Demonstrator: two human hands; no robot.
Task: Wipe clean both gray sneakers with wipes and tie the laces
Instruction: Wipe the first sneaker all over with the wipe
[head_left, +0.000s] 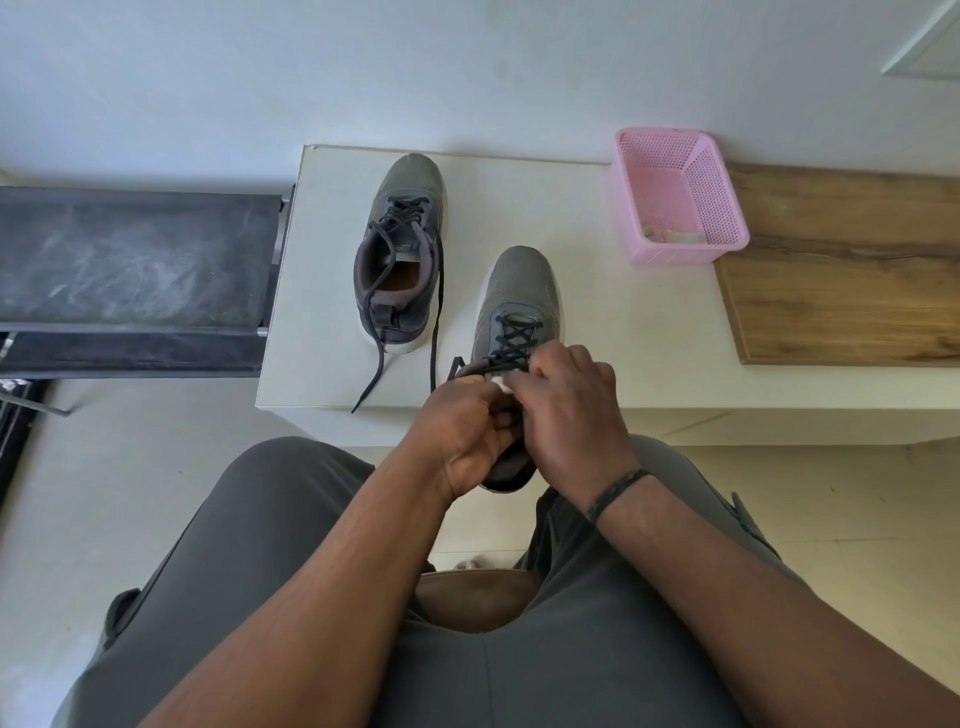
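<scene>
Two gray sneakers with black laces are on a white table (623, 322). The far sneaker (402, 249) stands at the left with its laces loose, the ends trailing toward the table's front edge. The near sneaker (522, 306) overhangs the front edge with its heel toward me. My left hand (465, 431) and my right hand (571, 410) are both closed over its tongue and heel, gripping the black laces. A small white piece, perhaps a wipe (501, 383), shows between my fingers. The heel is mostly hidden by my hands.
A pink perforated basket (675, 150) holding crumpled wipes sits at the table's back right, next to a wooden board (841, 280). A dark bench (130, 260) stands to the left. My gray-trousered legs fill the foreground over a pale floor.
</scene>
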